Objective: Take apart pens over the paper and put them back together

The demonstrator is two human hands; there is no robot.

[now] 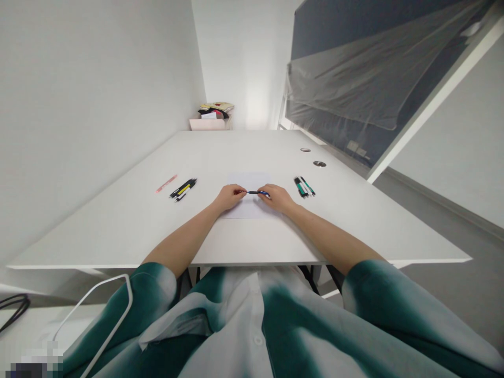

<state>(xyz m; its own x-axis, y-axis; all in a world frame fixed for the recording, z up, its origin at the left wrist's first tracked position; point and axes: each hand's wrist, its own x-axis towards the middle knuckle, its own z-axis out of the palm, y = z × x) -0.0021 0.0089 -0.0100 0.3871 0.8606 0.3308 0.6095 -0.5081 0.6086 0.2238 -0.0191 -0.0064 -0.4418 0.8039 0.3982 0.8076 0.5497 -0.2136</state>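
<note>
A blue and black pen (253,192) lies level between my two hands, over a sheet of white paper (249,211). My left hand (230,197) pinches at its left end, where something small and dark reddish shows among the fingers, too small to name. My right hand (277,198) is closed around the blue right part of the pen. Both hands rest low over the paper with the wrists near its side edges. Whether the pen is in one piece or parted, I cannot tell.
Left of the paper lie several black, yellow and white pens (183,189) and a pink ruler-like strip (166,184). Green and white pens (304,187) lie to the right. Two round table inserts (319,164) sit farther back. A pink box (207,124) stands beyond the white table (244,149).
</note>
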